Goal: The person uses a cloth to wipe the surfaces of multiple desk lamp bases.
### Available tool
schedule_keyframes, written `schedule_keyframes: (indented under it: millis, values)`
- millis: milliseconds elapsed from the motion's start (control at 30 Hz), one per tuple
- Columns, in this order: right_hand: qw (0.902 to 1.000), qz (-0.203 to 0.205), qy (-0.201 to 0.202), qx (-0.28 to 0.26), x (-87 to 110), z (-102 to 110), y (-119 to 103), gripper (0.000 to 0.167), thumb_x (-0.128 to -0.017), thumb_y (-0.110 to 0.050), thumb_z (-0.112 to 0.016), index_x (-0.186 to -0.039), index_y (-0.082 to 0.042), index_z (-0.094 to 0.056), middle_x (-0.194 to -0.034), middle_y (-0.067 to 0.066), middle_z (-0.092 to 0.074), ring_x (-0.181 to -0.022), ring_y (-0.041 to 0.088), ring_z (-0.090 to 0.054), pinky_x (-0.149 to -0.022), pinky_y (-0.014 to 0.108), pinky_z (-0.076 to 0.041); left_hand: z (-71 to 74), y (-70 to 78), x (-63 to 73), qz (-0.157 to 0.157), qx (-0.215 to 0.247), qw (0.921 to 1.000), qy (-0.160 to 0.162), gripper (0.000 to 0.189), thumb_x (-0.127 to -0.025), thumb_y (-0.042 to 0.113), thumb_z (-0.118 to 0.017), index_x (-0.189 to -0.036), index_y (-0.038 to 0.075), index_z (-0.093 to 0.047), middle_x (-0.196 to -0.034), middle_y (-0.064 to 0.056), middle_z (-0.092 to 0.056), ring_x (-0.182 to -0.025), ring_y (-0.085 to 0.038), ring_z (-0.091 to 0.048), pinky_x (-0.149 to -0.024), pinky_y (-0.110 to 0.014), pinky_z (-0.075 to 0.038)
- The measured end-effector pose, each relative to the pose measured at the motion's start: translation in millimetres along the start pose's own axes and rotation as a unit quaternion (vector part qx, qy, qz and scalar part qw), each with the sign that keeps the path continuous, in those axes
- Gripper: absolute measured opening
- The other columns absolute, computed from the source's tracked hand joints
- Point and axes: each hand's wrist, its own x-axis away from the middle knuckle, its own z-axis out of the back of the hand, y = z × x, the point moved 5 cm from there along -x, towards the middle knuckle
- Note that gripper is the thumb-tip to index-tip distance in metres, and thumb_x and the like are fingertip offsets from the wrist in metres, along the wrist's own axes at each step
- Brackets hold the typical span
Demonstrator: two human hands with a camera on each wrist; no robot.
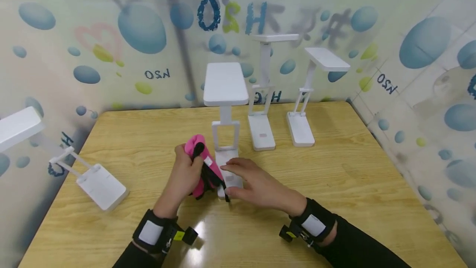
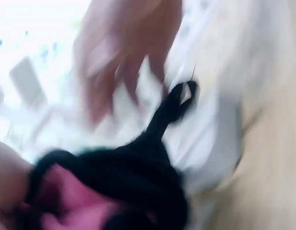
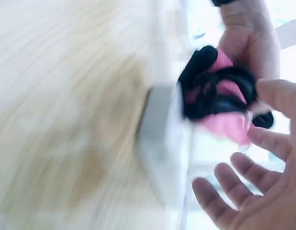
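Note:
In the head view my left hand (image 1: 183,177) grips a pink and black fabric bundle (image 1: 211,173) with a small white label. A thin black loop (image 2: 181,103) sticks out from it in the left wrist view. My right hand (image 1: 256,183) hovers beside the bundle over the base of the middle white desk lamp (image 1: 224,84). Its fingers are spread and slightly bent, with nothing in them, as the right wrist view also shows. Whether a fingertip touches the loop cannot be made out. Blur hides the fabric's exact kind.
Two white desk lamps stand at the back right, one with its base (image 1: 262,133) behind the middle lamp, the other (image 1: 301,129) farther right. Another lamp (image 1: 102,187) stands at the left edge of the wooden table (image 1: 148,144). A patterned wall (image 1: 148,82) rises behind.

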Motion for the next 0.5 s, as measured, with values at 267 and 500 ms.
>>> schedule_keyframes:
  millis: [267, 500]
  values:
    - [0.9763, -0.005, -0.009, 0.216, 14.2, -7.4, 26.7, 0.081, -0.087, -0.049, -0.084, -0.153, -0.010, -0.055, -0.120, 0.010, -0.068, -0.109, 0.027, -0.063, -0.090, 0.044, -0.054, 8.5, -18.6, -55.8, 0.017, -0.182, 0.9826, -0.031, 0.055, -0.105, 0.017, -0.061, -0.155, 0.000, -0.048, -0.138, -0.030, -0.057, -0.118, -0.036, -0.059, -0.100, -0.052, -0.054]
    - [0.9757, -0.023, -0.033, 0.215, 8.4, -13.0, 42.3, 0.084, -0.090, -0.057, -0.078, -0.155, -0.010, -0.054, -0.137, 0.010, -0.067, -0.125, 0.030, -0.060, -0.107, 0.050, -0.049, -15.8, -7.7, -64.5, 0.000, -0.192, 0.9808, -0.036, 0.036, -0.099, 0.024, -0.068, -0.133, 0.014, -0.073, -0.092, -0.009, -0.073, -0.078, -0.024, -0.065, -0.065, -0.035, -0.053]
